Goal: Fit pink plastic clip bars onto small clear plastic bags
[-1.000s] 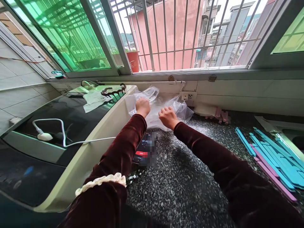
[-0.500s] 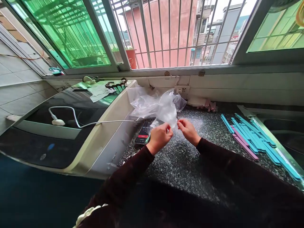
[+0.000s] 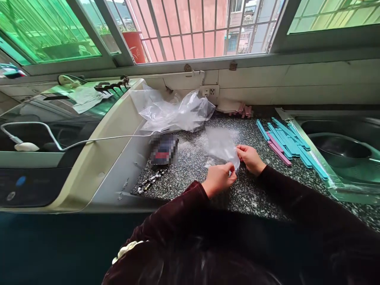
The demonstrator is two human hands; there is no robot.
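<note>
A clear plastic bag (image 3: 220, 141) is stretched out above the speckled counter (image 3: 190, 180). My left hand (image 3: 220, 179) pinches its near edge, fingers pressed together. On the bag's right side, my right hand (image 3: 251, 159) grips the edge between thumb and fingers. The two hands are close together but apart. Behind them lies a heap of clear plastic bags (image 3: 175, 111). To the right of my right hand, several turquoise strips (image 3: 292, 142) lie in a loose pile, with a few pink-purple strips (image 3: 279, 152) along its left side.
A phone (image 3: 164, 149), partly blurred out, lies left of my hands with a beaded strap (image 3: 152, 180) near it. A washing machine (image 3: 115, 130) with a white cable stands at the left. The sink (image 3: 341, 146) is at the right. Pink pieces (image 3: 245, 110) lie by the wall.
My view has shifted right and downward. The held bag has come away from the heap of bags, nearer the strips, and both hands have moved right with it.
</note>
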